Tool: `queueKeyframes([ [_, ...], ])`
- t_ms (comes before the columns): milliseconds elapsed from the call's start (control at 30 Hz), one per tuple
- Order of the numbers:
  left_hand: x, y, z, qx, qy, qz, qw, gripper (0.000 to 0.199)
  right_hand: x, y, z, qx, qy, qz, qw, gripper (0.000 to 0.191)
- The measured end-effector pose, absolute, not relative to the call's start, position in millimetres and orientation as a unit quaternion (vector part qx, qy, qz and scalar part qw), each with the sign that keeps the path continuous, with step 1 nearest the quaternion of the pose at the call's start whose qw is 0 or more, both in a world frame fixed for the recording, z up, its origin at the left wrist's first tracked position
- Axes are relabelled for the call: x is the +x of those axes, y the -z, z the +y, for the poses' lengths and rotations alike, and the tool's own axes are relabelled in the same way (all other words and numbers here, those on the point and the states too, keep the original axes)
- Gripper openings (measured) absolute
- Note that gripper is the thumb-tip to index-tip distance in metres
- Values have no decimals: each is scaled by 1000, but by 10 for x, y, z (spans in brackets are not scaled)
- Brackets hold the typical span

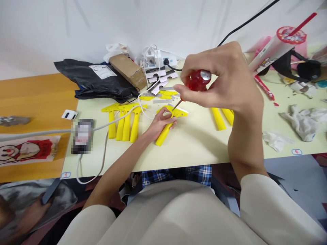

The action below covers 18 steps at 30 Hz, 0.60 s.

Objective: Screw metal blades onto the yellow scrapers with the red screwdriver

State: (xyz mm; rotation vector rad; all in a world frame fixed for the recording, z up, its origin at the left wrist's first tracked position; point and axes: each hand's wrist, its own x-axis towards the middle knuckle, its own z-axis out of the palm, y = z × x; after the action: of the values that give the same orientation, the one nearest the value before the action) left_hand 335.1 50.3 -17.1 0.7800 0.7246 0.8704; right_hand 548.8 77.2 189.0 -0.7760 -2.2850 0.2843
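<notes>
While the left hand (pixel 160 123) steadies the yellow scraper (pixel 163 134), the right hand (pixel 224 76) applies the red-handled screwdriver (pixel 196 81). Clock directions take the scraper as centre, with 12 o'clock toward the wall.

Position: the scraper is over the table (pixel 199 151), directly in front of the person, its head toward 1 o'clock and its grip end toward 7 o'clock. Whether it rests on the surface cannot be told.

Hands: the left hand grasps the scraper just below the head. The right hand, raised toward 2 o'clock, is clenched around the screwdriver handle; the shaft slants down to the scraper head.

Step in hand: probably turning a screw in the head. The turning direction, and whether the tip is seated, cannot be determined.

Next move: requires firm pressure along the shaft, a steady wrist, and left fingers clear of the tip and of the pale blade edge (pixel 184 110).

Surroundings: a row of yellow scrapers (pixel 134 128) lies at 9 o'clock, crossed by a white cable (pixel 116 119); loose yellow pieces (pixel 167 93) and flat metal blades (pixel 161 101) lie at 12 o'clock; yellow handles (pixel 218 119) lie at 3 o'clock.
</notes>
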Motion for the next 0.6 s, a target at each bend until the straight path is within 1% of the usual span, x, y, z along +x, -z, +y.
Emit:
queueKeyframes([
  [133, 3348, 177, 507, 366, -396, 333, 773, 55, 5489, -1874, 804, -291, -149, -882, 341, 27],
  [267, 3346, 152, 504, 359, -399, 339, 772, 52, 5442, -1839, 807, -283, -189, -868, 363, 23],
  [333, 3347, 138, 498, 350, -401, 341, 775, 52, 5401, -1818, 797, -271, -230, -852, 385, 25],
  [467, 3344, 138, 493, 339, -403, 341, 779, 52, 5317, -1733, 794, -260, -306, -801, 444, 36],
  [600, 3340, 162, 502, 337, -405, 335, 781, 50, 5294, -1658, 824, -256, -303, -802, 447, 28],
])
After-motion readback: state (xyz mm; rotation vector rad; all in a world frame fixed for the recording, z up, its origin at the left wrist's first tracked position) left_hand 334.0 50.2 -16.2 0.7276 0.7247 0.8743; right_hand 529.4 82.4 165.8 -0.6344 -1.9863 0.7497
